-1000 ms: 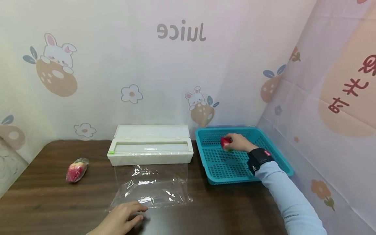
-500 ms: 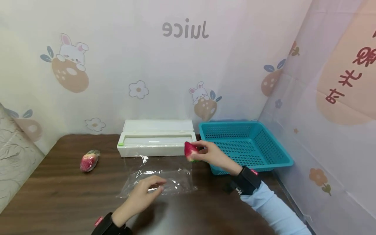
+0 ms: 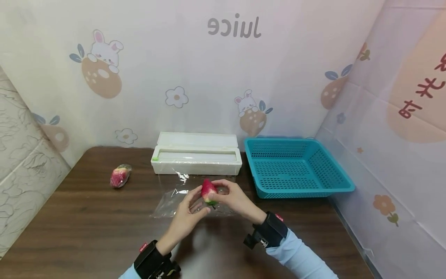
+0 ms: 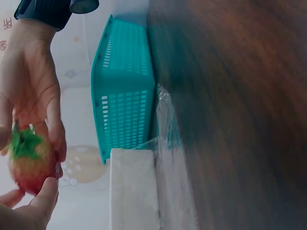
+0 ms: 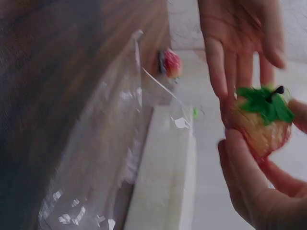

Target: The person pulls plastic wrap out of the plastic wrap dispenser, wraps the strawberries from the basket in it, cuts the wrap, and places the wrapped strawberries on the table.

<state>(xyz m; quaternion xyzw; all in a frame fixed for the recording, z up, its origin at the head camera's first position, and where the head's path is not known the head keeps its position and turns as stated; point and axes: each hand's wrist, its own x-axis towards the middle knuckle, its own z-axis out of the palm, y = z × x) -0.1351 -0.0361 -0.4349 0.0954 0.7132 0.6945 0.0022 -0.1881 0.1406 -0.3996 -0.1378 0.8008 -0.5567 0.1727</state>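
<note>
A red strawberry (image 3: 208, 190) with green leaves and a short dark stem is held above the table. My right hand (image 3: 237, 199) pinches it between thumb and fingers. My left hand (image 3: 184, 219) meets it from the other side; in the right wrist view its fingers (image 5: 244, 67) are fairly straight and touch the strawberry (image 5: 264, 129), with the thumb apart. Below both hands a sheet of clear plastic film (image 3: 166, 204) lies on the table, partly hidden by them. It runs out from a white film dispenser box (image 3: 196, 168) with its lid raised.
To the right of the dispenser stands a turquoise plastic basket (image 3: 306, 190). Another strawberry (image 3: 120, 176), wrapped in clear film, lies at the left on the dark wooden table (image 3: 87, 228). A printed cloth wall (image 3: 195, 66) closes the back and right side.
My right hand has lifted the strawberry out of the basket and carried it left over the film. My left hand has risen from the table edge to meet it. The head view has shifted slightly.
</note>
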